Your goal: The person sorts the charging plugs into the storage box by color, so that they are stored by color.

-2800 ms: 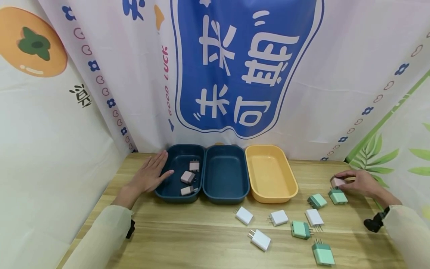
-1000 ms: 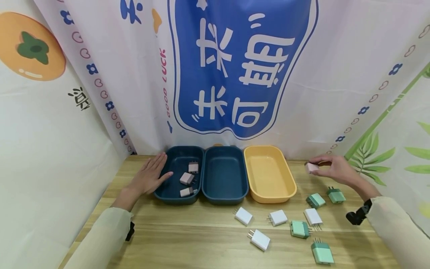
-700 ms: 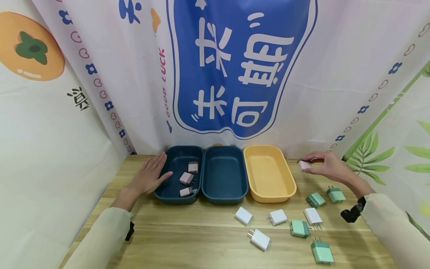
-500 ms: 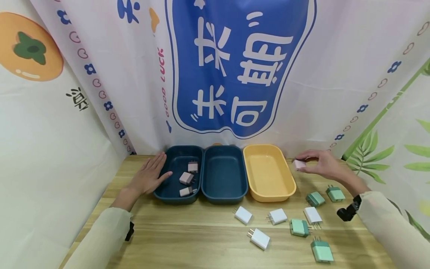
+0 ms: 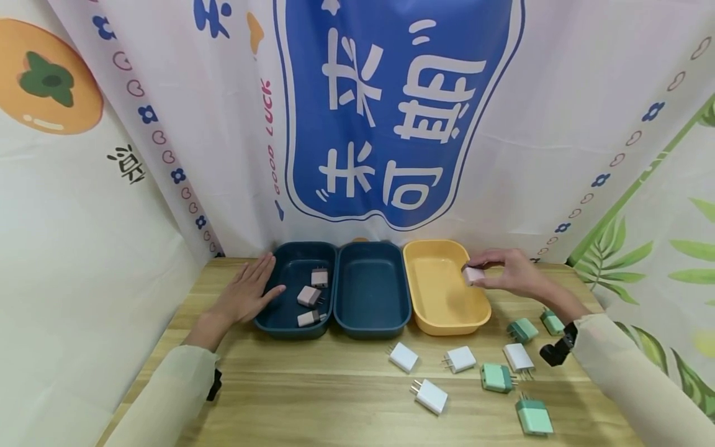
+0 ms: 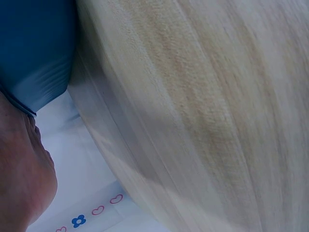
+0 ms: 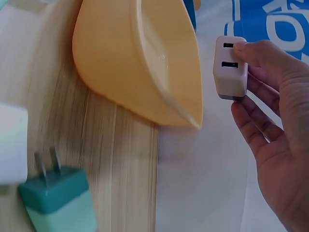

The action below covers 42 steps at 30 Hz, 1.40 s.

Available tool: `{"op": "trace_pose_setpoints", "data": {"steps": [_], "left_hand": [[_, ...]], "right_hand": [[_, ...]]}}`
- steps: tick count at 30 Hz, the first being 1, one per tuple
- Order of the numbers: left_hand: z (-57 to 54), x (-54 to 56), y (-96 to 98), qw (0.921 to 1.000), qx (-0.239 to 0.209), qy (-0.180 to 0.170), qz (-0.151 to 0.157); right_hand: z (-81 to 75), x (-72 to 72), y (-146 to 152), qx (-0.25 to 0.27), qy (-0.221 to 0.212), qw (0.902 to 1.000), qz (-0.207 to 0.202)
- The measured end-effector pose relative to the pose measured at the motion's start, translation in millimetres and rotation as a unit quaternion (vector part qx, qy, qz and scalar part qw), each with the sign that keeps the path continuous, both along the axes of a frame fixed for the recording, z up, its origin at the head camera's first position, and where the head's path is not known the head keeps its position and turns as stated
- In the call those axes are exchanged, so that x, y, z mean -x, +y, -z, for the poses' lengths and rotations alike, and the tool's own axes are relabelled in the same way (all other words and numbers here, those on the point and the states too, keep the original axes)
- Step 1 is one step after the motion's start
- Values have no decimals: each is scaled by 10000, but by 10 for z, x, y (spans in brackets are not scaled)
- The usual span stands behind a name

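Note:
My right hand (image 5: 511, 271) pinches a pink USB charger plug (image 5: 473, 275) between thumb and fingers, over the right side of the yellow bin (image 5: 441, 324). Two USB slots face the camera on this charger (image 7: 231, 67) in the right wrist view. My left hand (image 5: 246, 295) rests with straight fingers on the left rim of the left dark blue bin (image 5: 296, 331). Inside that bin lie three pink charger plugs (image 5: 309, 296). The middle dark blue bin (image 5: 373, 329) stands between it and the yellow one.
On the wooden table (image 5: 313, 397), in front of the bins and to the right, lie several white charger plugs (image 5: 430, 397) and several green charger plugs (image 5: 534, 416), prongs pointing different ways. A printed cloth (image 5: 503, 205) hangs right behind the bins.
My right hand has picked up the pink charger from the far right of the table and carried it left, over the yellow bin. My left hand has stayed put.

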<state>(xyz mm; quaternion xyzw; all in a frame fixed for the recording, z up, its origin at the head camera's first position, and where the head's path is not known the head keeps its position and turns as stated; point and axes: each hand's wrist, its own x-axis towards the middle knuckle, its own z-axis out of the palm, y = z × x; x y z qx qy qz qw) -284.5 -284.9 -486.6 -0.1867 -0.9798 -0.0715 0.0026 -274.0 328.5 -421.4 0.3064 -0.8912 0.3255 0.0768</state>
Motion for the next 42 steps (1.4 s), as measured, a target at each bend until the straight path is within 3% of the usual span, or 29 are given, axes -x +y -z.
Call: {"op": "trace_pose_setpoints", "data": {"steps": [26, 34, 42], "left_hand": [[-11, 14, -4, 10000, 47, -11, 60], [-3, 10, -6, 9999, -85, 40, 68], [10, 26, -22, 10000, -64, -14, 46]], "right_hand": [[-80, 81, -870, 77, -472, 9955, -812], [-72, 105, -1111, 59, -330, 9930, -1130], [-69, 91, -1331, -22, -313, 9931, -1127]]}}
